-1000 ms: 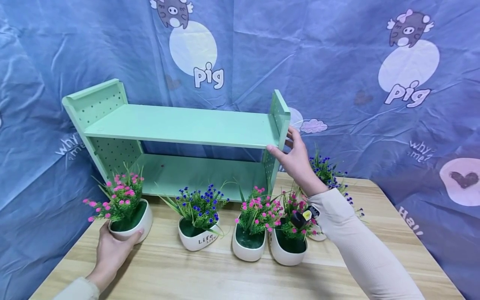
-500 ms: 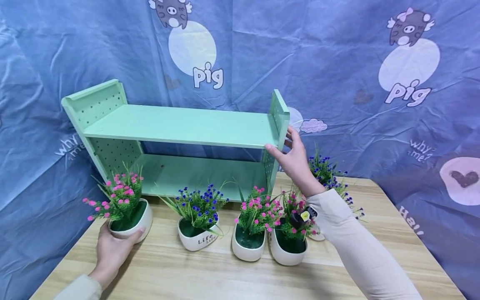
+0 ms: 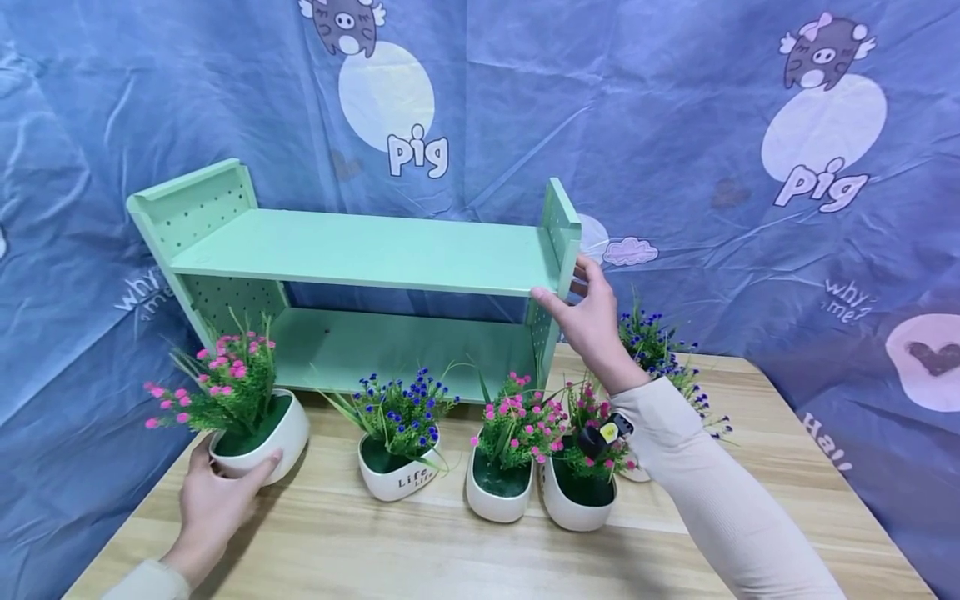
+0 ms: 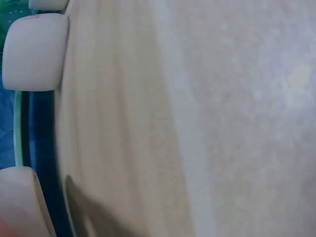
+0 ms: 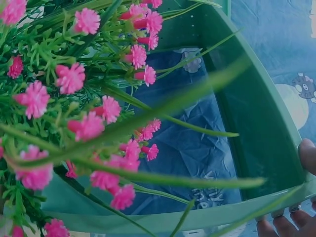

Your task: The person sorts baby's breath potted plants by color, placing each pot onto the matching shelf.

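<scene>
At the left of the head view, the left hand [image 3: 217,500] grips a white pot [image 3: 281,446] of pink flowers, tilted to the left, thumb on its front. In the left wrist view part of a white pot [image 4: 19,200] shows at the lower left corner. The right hand [image 3: 592,321] holds the right side panel of the green two-tier shelf [image 3: 375,250], thumb on the front edge, fingers round the outside. The right wrist view shows its fingers [image 5: 284,227] at the shelf's edge [image 5: 168,219], behind pink flowers.
On the wooden table [image 3: 450,558], a pot of blue flowers [image 3: 397,479] stands before the shelf. Two pots of pink flowers [image 3: 498,500] stand side by side to its right. More blue flowers [image 3: 652,337] are behind the right forearm. A blue printed cloth [image 3: 675,125] hangs behind.
My left hand and the pink-flowered pot have shifted slightly left, and the pot now leans more to the left. The right hand keeps its hold on the shelf's side.
</scene>
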### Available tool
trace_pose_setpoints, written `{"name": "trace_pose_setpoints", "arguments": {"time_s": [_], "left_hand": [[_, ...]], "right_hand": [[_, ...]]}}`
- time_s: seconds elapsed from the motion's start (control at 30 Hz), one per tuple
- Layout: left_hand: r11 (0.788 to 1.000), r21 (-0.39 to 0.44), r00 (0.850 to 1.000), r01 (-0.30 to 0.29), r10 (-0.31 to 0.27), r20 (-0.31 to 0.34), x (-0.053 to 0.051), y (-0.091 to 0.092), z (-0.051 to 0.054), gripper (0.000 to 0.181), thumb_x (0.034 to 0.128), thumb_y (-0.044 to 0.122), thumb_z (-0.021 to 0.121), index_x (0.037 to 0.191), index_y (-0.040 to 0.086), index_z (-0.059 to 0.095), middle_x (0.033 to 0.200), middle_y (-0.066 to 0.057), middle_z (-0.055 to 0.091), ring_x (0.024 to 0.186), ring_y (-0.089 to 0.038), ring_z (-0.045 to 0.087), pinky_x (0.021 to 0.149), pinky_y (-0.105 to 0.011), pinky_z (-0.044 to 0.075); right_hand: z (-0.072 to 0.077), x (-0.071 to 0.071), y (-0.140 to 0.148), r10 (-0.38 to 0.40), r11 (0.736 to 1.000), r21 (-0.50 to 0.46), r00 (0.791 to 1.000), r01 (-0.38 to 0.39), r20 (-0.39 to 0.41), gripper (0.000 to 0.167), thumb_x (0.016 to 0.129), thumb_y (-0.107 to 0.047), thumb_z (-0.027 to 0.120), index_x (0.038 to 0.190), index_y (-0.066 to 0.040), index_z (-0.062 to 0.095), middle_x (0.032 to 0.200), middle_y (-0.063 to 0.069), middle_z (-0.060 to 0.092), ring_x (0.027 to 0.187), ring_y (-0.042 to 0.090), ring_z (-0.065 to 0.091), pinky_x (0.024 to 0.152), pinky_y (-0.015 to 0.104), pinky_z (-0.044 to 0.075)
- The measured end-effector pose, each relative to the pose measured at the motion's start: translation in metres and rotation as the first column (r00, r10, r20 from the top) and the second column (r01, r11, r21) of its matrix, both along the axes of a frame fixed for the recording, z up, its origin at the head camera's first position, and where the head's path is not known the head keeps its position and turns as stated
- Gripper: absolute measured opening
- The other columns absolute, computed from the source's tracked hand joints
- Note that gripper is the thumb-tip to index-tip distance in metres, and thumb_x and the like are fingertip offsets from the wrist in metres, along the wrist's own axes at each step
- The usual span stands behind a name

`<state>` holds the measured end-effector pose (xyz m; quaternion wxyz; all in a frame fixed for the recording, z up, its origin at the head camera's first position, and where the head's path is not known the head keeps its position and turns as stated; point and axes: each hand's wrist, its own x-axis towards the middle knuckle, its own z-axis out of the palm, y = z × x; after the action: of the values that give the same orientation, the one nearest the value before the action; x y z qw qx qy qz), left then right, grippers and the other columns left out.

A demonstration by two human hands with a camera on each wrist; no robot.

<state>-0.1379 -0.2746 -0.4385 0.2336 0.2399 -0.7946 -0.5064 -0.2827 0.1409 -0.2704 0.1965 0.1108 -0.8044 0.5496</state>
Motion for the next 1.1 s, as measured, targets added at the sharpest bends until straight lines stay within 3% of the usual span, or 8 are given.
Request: {"name": "trace_pose_setpoints", "arguments": {"time_s": [0.07,0.17,0.27,0.5,0.67,0.93,0.97,1.1], "left_hand": [[0.999,0.042,1.000,0.003,-0.001,-0.030,0.000,0.001,0.005,0.077,0.0755,0.014,0.081,0.139,0.006,0.037,0.114,0.001,0.051,0.088,0.009,0.047,0.074,-0.002,0.037],[0.996,0.089,0.998,0.011,-0.005,-0.067,0.002,0.002,0.011,0.075,0.0760,0.011,0.080,0.137,0.009,0.036,0.108,0.010,0.048,0.088,0.010,0.048,0.074,-0.002,0.040],[0.988,0.147,0.992,0.034,-0.015,-0.125,0.005,0.004,0.019,0.071,0.0751,0.004,0.079,0.133,0.012,0.039,0.108,0.010,0.047,0.091,0.006,0.050,0.075,-0.003,0.042],[0.989,0.127,0.959,0.081,-0.042,-0.281,0.005,0.009,0.044,0.065,0.0708,-0.007,0.078,0.122,0.019,0.048,0.112,0.007,0.051,0.096,0.001,0.053,0.077,-0.004,0.044],[0.978,0.161,0.910,0.134,-0.057,-0.411,-0.004,0.010,0.064,0.068,0.0687,-0.013,0.076,0.124,0.016,0.051,0.114,0.004,0.055,0.098,-0.003,0.057,0.080,-0.008,0.044],[0.986,0.072,0.838,0.147,-0.086,-0.538,-0.017,0.010,0.096,0.068,0.0679,-0.012,0.077,0.127,0.012,0.055,0.112,0.001,0.061,0.095,-0.005,0.062,0.081,-0.010,0.046],[0.985,0.075,0.824,0.156,-0.088,-0.559,-0.020,0.010,0.100,0.068,0.0682,-0.012,0.077,0.128,0.012,0.055,0.113,0.000,0.061,0.096,-0.006,0.062,0.082,-0.011,0.046],[0.977,0.054,0.744,0.204,-0.119,-0.658,-0.032,0.008,0.121,0.072,0.0679,-0.012,0.077,0.131,0.012,0.053,0.120,-0.007,0.060,0.103,-0.013,0.062,0.086,-0.014,0.047]], "right_hand": [[0.001,0.000,0.000,-0.019,1.000,0.000,1.000,0.019,-0.005,0.068,0.082,-0.022,0.076,0.140,-0.008,0.043,0.133,0.015,0.052,0.121,0.029,0.052,0.095,0.039,0.049],[0.002,0.000,0.001,-0.032,0.999,-0.010,0.999,0.032,-0.013,0.064,0.082,-0.020,0.077,0.137,-0.008,0.048,0.130,0.015,0.055,0.119,0.029,0.056,0.093,0.036,0.050],[0.002,0.000,0.002,-0.023,1.000,-0.019,1.000,0.023,-0.011,0.063,0.082,-0.017,0.077,0.137,-0.007,0.049,0.131,0.016,0.056,0.119,0.029,0.057,0.092,0.035,0.051],[0.003,0.002,0.006,-0.021,1.000,-0.016,1.000,0.021,0.009,0.062,0.082,-0.018,0.076,0.137,-0.006,0.050,0.132,0.016,0.056,0.118,0.028,0.058,0.091,0.036,0.051],[0.003,0.002,0.005,-0.018,1.000,-0.014,1.000,0.018,0.006,0.062,0.082,-0.018,0.077,0.136,-0.004,0.051,0.132,0.017,0.057,0.117,0.029,0.058,0.090,0.035,0.052],[0.002,0.004,0.004,0.012,1.000,-0.025,1.000,-0.012,-0.011,0.061,0.082,-0.018,0.076,0.135,-0.004,0.051,0.130,0.017,0.057,0.117,0.029,0.058,0.090,0.035,0.052],[0.001,0.005,0.003,0.020,0.999,-0.026,1.000,-0.020,-0.013,0.061,0.082,-0.018,0.076,0.135,-0.003,0.051,0.130,0.018,0.057,0.117,0.030,0.058,0.091,0.035,0.051],[0.000,0.004,0.003,0.021,1.000,-0.022,1.000,-0.021,-0.020,0.060,0.082,-0.019,0.076,0.134,-0.003,0.052,0.129,0.017,0.057,0.116,0.030,0.059,0.090,0.035,0.052]]}}
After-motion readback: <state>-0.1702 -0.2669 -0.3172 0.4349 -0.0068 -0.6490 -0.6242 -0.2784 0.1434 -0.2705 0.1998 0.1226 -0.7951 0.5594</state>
